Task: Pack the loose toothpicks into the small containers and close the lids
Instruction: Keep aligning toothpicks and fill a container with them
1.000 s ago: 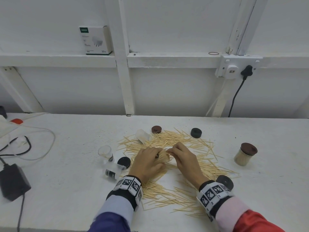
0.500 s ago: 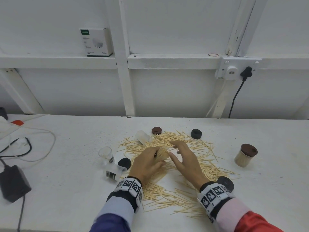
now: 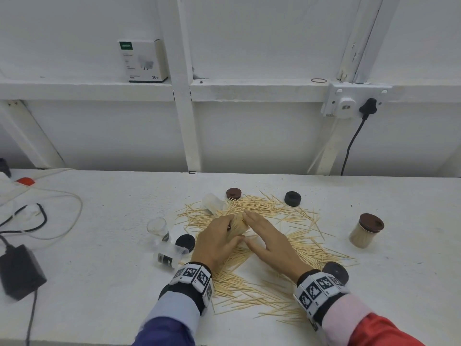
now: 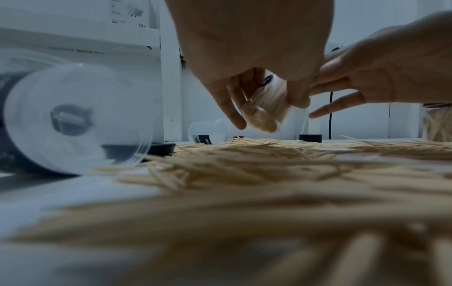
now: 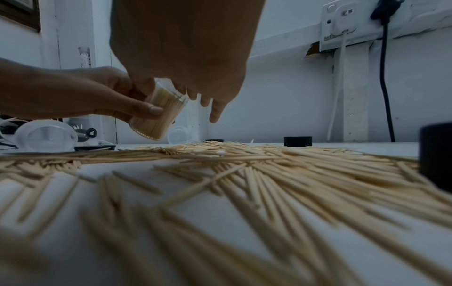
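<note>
Loose toothpicks [image 3: 294, 240] lie spread over the white table [image 3: 99, 295]. My left hand [image 3: 219, 238] grips a small clear container [image 4: 265, 108] packed with toothpicks, tilted and lifted above the pile; the same container [image 5: 159, 114] shows in the right wrist view. My right hand [image 3: 264, 236] hovers flat with straight fingers [image 5: 215, 114] beside the container's mouth and holds nothing. Empty clear containers lie on their sides at the left [image 3: 169, 255] and at the back [image 3: 213, 203]; another [image 3: 158, 227] stands upright. A filled container with a brown lid [image 3: 365, 231] stands at the right.
Loose lids lie around the pile: brown [image 3: 233, 193], black [image 3: 292, 198], black [image 3: 185, 242] and dark [image 3: 335, 270] by my right wrist. A black power adapter [image 3: 20, 270] and cables [image 3: 37, 216] occupy the table's left. A wall socket [image 3: 349, 103] and a box [image 3: 143, 61] sit behind.
My right hand has let go of the container's mouth and opened, its fingers now straight and spread. The left hand still holds the filled container, raised a little.
</note>
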Demonstrator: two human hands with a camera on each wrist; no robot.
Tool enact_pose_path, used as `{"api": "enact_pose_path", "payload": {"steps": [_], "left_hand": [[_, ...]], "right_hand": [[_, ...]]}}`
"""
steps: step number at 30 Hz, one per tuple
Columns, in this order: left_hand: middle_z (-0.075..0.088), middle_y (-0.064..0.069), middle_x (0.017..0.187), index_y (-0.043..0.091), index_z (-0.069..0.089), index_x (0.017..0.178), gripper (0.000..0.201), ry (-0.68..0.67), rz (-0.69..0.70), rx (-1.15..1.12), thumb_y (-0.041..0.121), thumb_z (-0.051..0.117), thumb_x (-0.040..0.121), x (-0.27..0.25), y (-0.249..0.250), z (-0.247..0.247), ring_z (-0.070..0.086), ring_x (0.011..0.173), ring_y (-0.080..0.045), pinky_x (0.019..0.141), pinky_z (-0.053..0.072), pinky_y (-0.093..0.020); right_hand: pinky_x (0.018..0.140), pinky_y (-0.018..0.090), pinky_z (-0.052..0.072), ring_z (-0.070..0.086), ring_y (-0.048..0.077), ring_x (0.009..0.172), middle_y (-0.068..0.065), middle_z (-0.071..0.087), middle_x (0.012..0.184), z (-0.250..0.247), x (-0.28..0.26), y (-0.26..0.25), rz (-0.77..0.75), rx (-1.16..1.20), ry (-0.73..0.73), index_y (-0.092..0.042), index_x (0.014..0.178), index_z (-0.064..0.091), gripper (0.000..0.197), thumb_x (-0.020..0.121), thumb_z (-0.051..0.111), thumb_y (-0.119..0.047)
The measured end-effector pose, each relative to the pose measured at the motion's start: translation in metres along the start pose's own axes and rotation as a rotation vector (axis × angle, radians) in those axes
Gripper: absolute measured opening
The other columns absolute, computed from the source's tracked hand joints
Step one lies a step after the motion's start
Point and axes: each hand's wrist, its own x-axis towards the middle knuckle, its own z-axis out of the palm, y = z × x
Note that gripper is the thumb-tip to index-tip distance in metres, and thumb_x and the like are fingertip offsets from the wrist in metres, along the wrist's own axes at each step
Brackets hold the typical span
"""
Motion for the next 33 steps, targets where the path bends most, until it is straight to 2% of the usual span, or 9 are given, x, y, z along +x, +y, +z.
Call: {"api": "enact_pose_path", "payload": {"steps": [3,5,8,10,15,19,27,30,33], "left_hand": [[0.054,0.006,0.129,0.020,0.045,0.138,0.057,0.029,-0.041,0.045,0.047,0.060,0.090,0.000,0.001,-0.002,0.048,0.120,-0.013,0.091,0.047,-0.034],[0.051,0.005,0.131,0.019,0.043,0.139,0.054,0.033,-0.065,0.085,0.040,0.059,0.091,-0.001,0.002,-0.005,0.044,0.123,-0.014,0.091,0.045,-0.032],[0.049,0.004,0.134,0.020,0.042,0.140,0.053,0.022,-0.068,0.118,0.034,0.058,0.092,-0.003,0.003,-0.007,0.042,0.125,-0.013,0.090,0.043,-0.030],[0.049,0.004,0.135,0.020,0.042,0.140,0.053,-0.001,-0.067,0.143,0.034,0.058,0.092,-0.003,0.003,-0.007,0.041,0.126,-0.013,0.088,0.042,-0.029],[0.049,0.005,0.136,0.021,0.042,0.140,0.053,-0.025,-0.066,0.167,0.037,0.058,0.092,-0.003,0.004,-0.008,0.041,0.126,-0.013,0.089,0.041,-0.028],[0.048,0.005,0.137,0.022,0.041,0.141,0.054,-0.035,-0.073,0.181,0.038,0.058,0.091,-0.004,0.005,-0.009,0.041,0.127,-0.013,0.091,0.041,-0.029],[0.049,0.006,0.136,0.023,0.041,0.140,0.054,-0.040,-0.080,0.183,0.039,0.058,0.091,-0.004,0.007,-0.010,0.042,0.126,-0.013,0.091,0.042,-0.031],[0.049,0.006,0.136,0.023,0.041,0.140,0.054,-0.046,-0.082,0.180,0.039,0.058,0.091,-0.005,0.007,-0.010,0.041,0.126,-0.013,0.091,0.042,-0.032],[0.049,0.006,0.135,0.024,0.041,0.139,0.054,-0.048,-0.084,0.184,0.039,0.058,0.090,-0.004,0.007,-0.010,0.042,0.125,-0.013,0.091,0.042,-0.031]], "right_hand": [[0.108,0.019,0.030,0.030,0.001,0.138,-0.013,0.033,0.151,0.001,0.002,0.005,0.052,-0.088,0.124,-0.025,0.151,0.031,0.050,0.102,0.044,-0.026],[0.103,0.027,0.040,0.040,0.011,0.131,-0.007,0.043,0.144,0.000,0.003,0.011,0.123,-0.183,0.150,-0.021,0.144,0.043,0.045,0.099,0.049,-0.024],[0.105,0.034,0.033,0.038,0.016,0.130,-0.005,0.044,0.142,0.000,0.004,0.015,0.221,-0.317,-0.083,-0.021,0.141,0.047,0.053,0.094,0.055,-0.044],[0.104,0.036,0.031,0.039,0.017,0.126,-0.005,0.046,0.138,0.003,0.005,0.014,0.237,-0.378,-0.202,-0.022,0.137,0.050,0.055,0.090,0.058,-0.049],[0.078,0.030,0.033,0.052,0.017,0.103,-0.003,0.062,0.107,0.001,0.007,0.013,0.188,-0.414,-0.159,-0.021,0.107,0.071,0.022,0.091,0.059,-0.029],[0.073,0.029,0.031,0.056,0.016,0.088,-0.005,0.068,0.091,-0.001,0.007,0.011,0.201,-0.465,-0.114,-0.020,0.091,0.075,0.020,0.089,0.055,-0.022],[0.069,0.028,0.030,0.051,0.019,0.090,0.001,0.060,0.101,-0.002,0.004,0.005,0.195,-0.538,-0.138,-0.013,0.099,0.064,0.021,0.095,0.044,-0.020],[0.072,0.027,0.032,0.053,0.019,0.100,-0.001,0.060,0.106,-0.004,0.005,0.006,0.178,-0.520,-0.156,-0.015,0.106,0.066,0.021,0.097,0.049,-0.025],[0.071,0.027,0.030,0.055,0.017,0.100,-0.003,0.064,0.104,-0.005,0.007,0.007,0.180,-0.516,-0.159,-0.018,0.103,0.070,0.019,0.093,0.054,-0.024]]}}
